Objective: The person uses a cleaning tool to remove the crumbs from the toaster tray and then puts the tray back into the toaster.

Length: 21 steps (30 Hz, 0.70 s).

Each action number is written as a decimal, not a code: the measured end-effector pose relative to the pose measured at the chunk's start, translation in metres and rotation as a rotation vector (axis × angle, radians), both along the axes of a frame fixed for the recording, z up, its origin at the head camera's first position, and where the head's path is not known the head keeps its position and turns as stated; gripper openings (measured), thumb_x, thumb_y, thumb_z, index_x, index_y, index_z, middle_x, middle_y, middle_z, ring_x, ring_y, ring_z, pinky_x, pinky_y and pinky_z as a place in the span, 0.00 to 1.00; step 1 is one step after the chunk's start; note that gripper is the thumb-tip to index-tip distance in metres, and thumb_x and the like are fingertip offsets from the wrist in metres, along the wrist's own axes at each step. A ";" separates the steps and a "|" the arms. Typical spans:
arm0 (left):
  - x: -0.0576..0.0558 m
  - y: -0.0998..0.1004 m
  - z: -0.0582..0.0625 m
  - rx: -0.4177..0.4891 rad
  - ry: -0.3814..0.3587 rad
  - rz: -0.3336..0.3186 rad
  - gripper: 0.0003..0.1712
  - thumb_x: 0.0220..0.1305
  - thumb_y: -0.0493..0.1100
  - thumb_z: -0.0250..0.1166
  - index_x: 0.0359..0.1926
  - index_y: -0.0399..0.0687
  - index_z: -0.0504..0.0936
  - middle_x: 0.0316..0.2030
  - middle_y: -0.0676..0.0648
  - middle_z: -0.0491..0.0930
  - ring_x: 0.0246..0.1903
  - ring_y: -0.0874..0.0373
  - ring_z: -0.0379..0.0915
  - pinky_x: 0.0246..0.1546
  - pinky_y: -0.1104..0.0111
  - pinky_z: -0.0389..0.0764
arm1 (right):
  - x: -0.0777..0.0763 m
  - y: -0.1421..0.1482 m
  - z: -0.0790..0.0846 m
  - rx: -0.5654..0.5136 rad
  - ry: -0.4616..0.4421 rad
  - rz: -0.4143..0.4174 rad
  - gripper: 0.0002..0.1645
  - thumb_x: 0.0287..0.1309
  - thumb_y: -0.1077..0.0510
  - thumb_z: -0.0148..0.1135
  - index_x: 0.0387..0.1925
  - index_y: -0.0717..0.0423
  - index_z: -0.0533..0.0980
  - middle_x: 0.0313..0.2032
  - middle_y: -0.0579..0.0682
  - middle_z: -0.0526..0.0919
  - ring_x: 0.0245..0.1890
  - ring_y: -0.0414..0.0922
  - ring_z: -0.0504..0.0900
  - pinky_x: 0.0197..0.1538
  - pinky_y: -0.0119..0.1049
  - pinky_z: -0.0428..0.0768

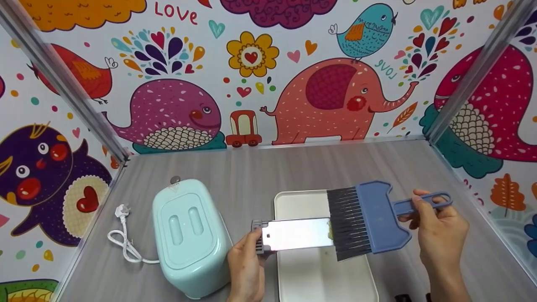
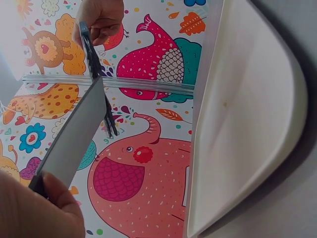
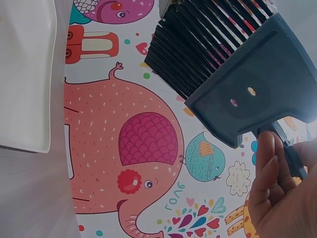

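Note:
My left hand [image 1: 247, 264] pinches the grey slotted end of a flat, shiny crumb tray [image 1: 295, 235] between thumb and fingers. It is held over a cream rectangular tray [image 1: 346, 281]. Yellowish crumbs [image 1: 330, 230] lie at its far right end, beside the bristles. Gripped by its looped handle, a blue brush [image 1: 381, 218] with long black bristles is in my right hand [image 1: 440, 235]. The bristle tips overlap the crumb tray's right end in the head view. In the left wrist view, the brush [image 2: 91, 54] stands edge-on against the crumb tray [image 2: 74, 131].
A mint-green toaster [image 1: 188, 235] with its lid on stands left of the cream tray. Its white cord and plug [image 1: 123, 212] lie coiled on the wood-grain table [image 1: 251, 172]. Small dark objects [image 1: 403, 298] show at the bottom edge. Cartoon-printed panels [image 1: 247, 92] enclose the table's back and sides.

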<state>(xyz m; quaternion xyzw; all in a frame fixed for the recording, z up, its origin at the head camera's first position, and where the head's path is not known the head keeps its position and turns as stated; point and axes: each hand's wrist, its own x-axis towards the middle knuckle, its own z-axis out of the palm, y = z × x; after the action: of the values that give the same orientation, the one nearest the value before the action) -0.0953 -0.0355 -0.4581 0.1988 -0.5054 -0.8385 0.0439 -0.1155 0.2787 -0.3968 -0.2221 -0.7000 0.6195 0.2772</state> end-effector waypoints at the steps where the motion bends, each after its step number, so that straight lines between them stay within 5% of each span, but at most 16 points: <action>1: 0.000 0.000 0.000 -0.001 0.004 -0.001 0.17 0.78 0.37 0.57 0.48 0.25 0.87 0.40 0.43 0.85 0.40 0.55 0.82 0.40 0.64 0.85 | 0.000 0.000 0.000 -0.003 0.009 0.002 0.09 0.76 0.59 0.62 0.45 0.59 0.84 0.28 0.46 0.88 0.19 0.42 0.83 0.25 0.27 0.76; 13: 0.000 0.001 0.000 0.023 0.008 0.015 0.16 0.77 0.37 0.58 0.46 0.26 0.87 0.39 0.44 0.85 0.37 0.56 0.80 0.37 0.65 0.84 | 0.002 -0.005 0.003 -0.160 -0.004 0.037 0.08 0.77 0.57 0.62 0.50 0.55 0.81 0.27 0.49 0.88 0.21 0.43 0.84 0.27 0.29 0.79; 21: 0.001 0.002 0.000 0.025 0.021 -0.001 0.16 0.77 0.37 0.58 0.45 0.26 0.87 0.35 0.45 0.84 0.34 0.56 0.80 0.36 0.64 0.85 | 0.008 -0.031 -0.005 -0.177 -0.004 0.179 0.06 0.77 0.61 0.61 0.48 0.60 0.77 0.25 0.53 0.88 0.23 0.44 0.84 0.28 0.32 0.79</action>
<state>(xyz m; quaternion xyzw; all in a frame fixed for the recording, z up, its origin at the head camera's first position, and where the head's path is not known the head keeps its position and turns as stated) -0.0945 -0.0337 -0.4579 0.1903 -0.4945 -0.8468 0.0464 -0.1071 0.2480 -0.4014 -0.1836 -0.6604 0.7006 0.1985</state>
